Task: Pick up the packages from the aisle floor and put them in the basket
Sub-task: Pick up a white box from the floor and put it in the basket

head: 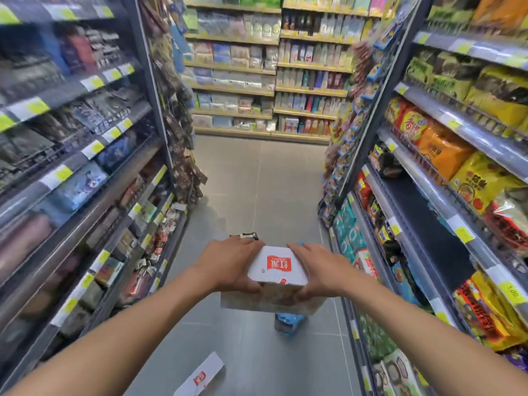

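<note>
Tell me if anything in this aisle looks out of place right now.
Yes. A white package with a red logo lies flat on the floor, near the bottom of the view, instead of on a shelf. Both hands, left and right, hold a white box above a blue item lower down, too hidden to identify.

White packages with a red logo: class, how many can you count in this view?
2. One white package is held between the left hand and right hand; another package lies on the aisle floor. Others may be hidden.
</note>
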